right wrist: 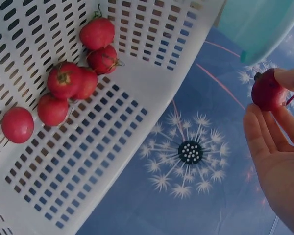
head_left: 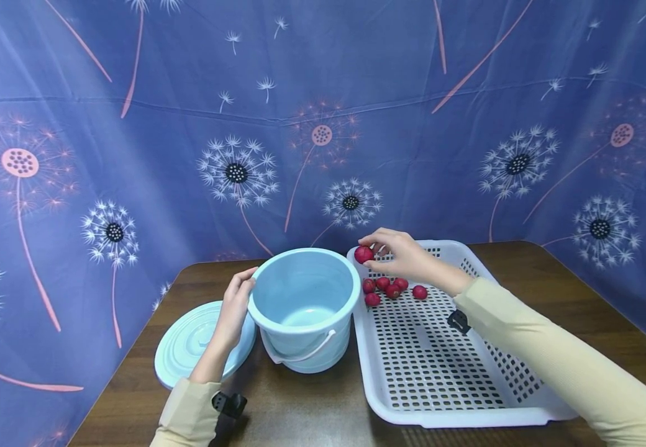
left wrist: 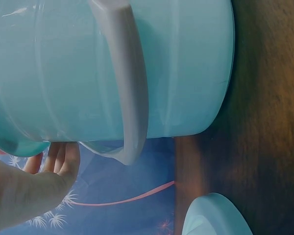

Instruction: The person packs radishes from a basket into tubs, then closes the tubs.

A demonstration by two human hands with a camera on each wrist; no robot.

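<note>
My right hand (head_left: 398, 253) pinches a red radish (head_left: 364, 254) between thumb and fingers, above the far left corner of the white perforated basket (head_left: 376, 397). In the right wrist view that radish (right wrist: 269, 90) shows a dark stem end and a thin root. Several more radishes (head_left: 394, 290) lie together inside the basket at its far left. My left hand (head_left: 235, 307) grips the left rim of a light blue bucket (head_left: 306, 341). The left wrist view shows those fingers (left wrist: 71, 159) against the bucket's side, just below the rim, with fingertips partly hidden.
The bucket's pale handle (head_left: 306, 355) hangs down its front. A light blue round lid (head_left: 180, 347) lies left of the bucket, partly behind my left forearm. Basket and bucket stand close together on the brown wooden table (head_left: 300, 410). A blue dandelion-print cloth (head_left: 412, 155) hangs behind.
</note>
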